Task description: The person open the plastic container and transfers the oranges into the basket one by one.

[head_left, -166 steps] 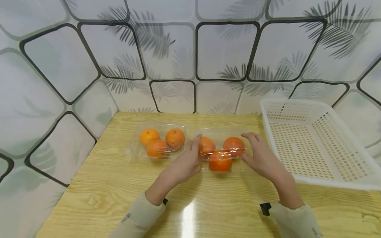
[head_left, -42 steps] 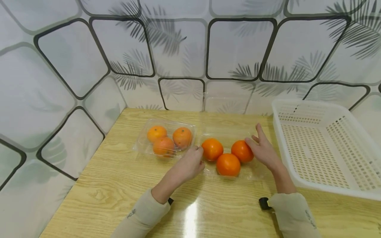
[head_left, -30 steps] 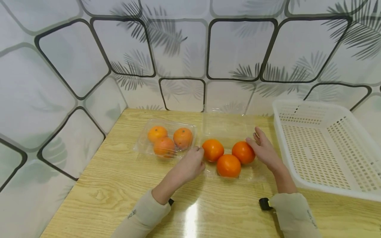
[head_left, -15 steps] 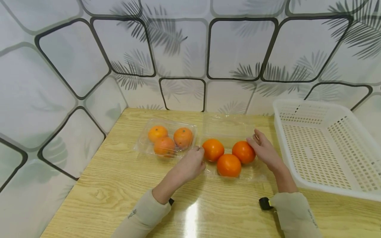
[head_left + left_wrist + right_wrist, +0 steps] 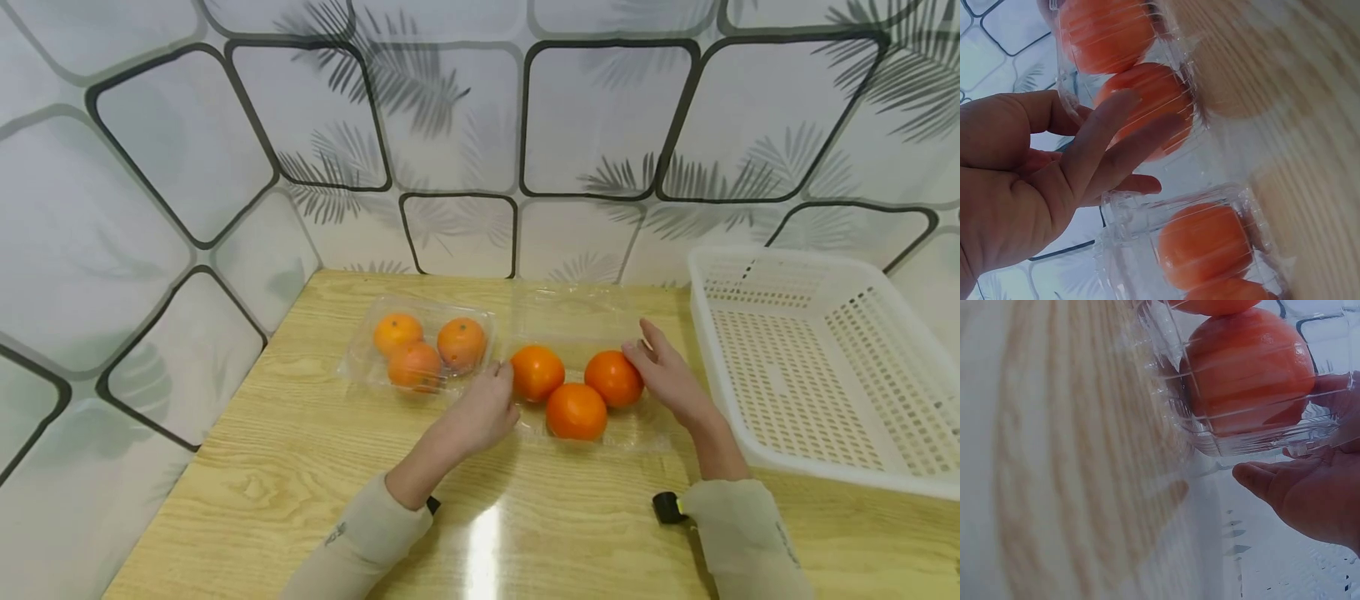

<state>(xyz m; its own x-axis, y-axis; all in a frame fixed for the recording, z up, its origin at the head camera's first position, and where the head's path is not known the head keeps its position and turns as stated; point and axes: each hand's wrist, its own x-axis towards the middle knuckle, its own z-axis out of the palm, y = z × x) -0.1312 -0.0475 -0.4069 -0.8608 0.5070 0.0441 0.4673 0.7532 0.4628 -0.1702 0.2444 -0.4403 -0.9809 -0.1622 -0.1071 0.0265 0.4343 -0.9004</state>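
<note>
The clamshell (image 5: 576, 313) is glossy, ribbed plastic, its oranges (image 5: 576, 412) smooth and shiny; the basket (image 5: 855, 476) is matt plastic, the tabletop (image 5: 300, 467) glossy woodgrain, the sleeves (image 5: 742, 529) cloth.

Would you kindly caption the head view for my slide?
Left grip and right grip flank an open clear clamshell holding three orange fruits.

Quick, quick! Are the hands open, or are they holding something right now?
Left hand: closed, pinching the left edge of the open clear box.
Right hand: closed, pinching that same box's right edge.
</note>
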